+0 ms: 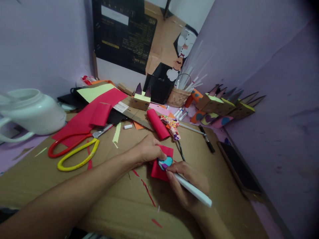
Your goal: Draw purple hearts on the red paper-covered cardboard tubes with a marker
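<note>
A small piece of red paper [161, 174] lies on the cardboard, bearing a blue and purple rounded shape [168, 161]. My left hand [149, 151] presses on its upper left part, the thumb lying on the coloured shape and the other fingers curled. In my right hand [190, 179] is a white marker [195, 191], its tip down at the lower edge of the shape. A white marker cap [128, 126] sits loose on the cardboard. Just beyond my hands lie a red paper roll [158, 124] and a glue gun [171, 126] wrapped in patterned paper.
Scissors [77, 149] with red and yellow handles lie to the left, near red paper sheets [84, 121] and a white teapot-like jug [32, 111]. A phone [239, 167] lies on the right. Behind stand a basket of sticks [178, 97] and small eared boxes [142, 100]. Red scraps are scattered about.
</note>
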`<state>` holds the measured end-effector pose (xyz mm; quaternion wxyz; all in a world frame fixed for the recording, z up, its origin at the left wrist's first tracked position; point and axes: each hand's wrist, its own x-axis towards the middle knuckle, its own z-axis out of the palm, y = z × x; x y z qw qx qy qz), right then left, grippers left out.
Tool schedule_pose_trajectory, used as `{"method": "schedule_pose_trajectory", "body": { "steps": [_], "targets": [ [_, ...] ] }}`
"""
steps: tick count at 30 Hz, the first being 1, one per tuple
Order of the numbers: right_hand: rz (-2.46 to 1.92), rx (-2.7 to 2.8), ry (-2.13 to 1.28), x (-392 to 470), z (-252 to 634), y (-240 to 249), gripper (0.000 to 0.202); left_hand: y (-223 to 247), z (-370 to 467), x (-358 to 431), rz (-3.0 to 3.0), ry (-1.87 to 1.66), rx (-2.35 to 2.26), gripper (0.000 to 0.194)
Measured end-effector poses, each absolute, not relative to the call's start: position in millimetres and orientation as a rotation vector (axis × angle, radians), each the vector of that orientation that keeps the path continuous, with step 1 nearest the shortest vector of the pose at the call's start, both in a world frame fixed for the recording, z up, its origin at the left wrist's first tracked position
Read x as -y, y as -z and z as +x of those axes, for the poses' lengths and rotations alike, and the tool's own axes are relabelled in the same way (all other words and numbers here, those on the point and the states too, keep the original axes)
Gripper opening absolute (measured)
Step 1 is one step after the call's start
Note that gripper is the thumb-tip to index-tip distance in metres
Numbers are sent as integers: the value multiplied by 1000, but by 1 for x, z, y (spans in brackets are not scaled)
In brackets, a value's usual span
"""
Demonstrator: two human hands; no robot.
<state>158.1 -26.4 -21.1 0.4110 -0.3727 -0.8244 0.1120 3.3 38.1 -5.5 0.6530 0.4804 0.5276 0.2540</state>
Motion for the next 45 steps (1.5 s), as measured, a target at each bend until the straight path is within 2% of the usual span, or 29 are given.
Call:
{"method": "schedule_pose_trajectory", "body": {
  "steps": [45],
  "targets": [
    [-1045,2033,-462,34,161,12,10,11,3,-40,1118,-577,-1158,8]
  ]
}}
